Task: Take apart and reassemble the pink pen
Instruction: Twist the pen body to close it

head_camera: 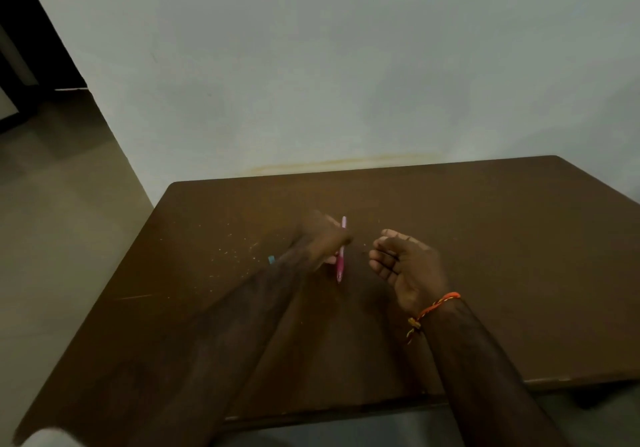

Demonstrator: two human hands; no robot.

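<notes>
The pink pen (340, 262) stands nearly upright above the middle of the brown table (502, 256), its tip pointing down toward me. My left hand (320, 239) is closed around the pen's middle; the hand is blurred. My right hand (407, 266) hovers just right of the pen, apart from it, palm turned left and fingers loosely curled with nothing in them. An orange thread band circles the right wrist.
A small blue object (271, 259) peeks out on the table just left of my left forearm. Pale specks are scattered over the table's left half. A grey wall (346, 66) rises behind the table; tiled floor lies to the left.
</notes>
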